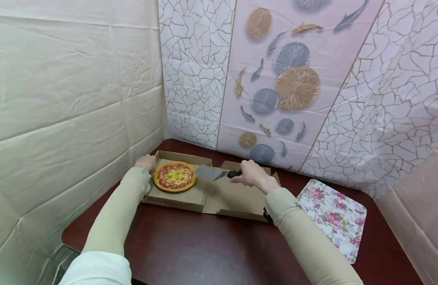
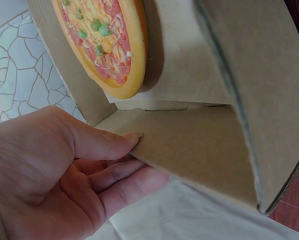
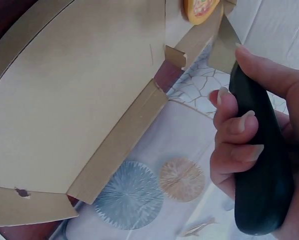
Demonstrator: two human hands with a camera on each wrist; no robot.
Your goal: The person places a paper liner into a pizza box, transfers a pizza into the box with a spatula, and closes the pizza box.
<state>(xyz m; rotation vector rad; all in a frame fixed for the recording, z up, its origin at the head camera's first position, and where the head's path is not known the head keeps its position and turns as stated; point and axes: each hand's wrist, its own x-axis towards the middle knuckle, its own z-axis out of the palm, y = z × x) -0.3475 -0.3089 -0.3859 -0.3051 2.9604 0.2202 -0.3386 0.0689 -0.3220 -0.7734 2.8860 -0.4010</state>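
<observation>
A toy-like pizza (image 1: 175, 176) with a yellow crust lies in the left half of an opened cardboard pizza box (image 1: 240, 198). My left hand (image 1: 146, 162) pinches the box's left side wall between thumb and fingers, as the left wrist view shows (image 2: 84, 170). In my right hand (image 1: 253, 174) is a pizza server, its black handle (image 3: 262, 165) wrapped by the fingers and thumb. The server's flat metal blade (image 1: 206, 173) points left, its tip right at the pizza's right edge. The box lid lies folded out flat to the right, beneath the right hand.
The box stands on a dark red-brown table (image 1: 204, 245). To the right lies a floral placemat (image 1: 334, 217) with rounded corners. Cream cloth (image 1: 76, 99) hangs close on the left, and a patterned curtain (image 1: 275, 79) with fish and round shapes hangs behind the table.
</observation>
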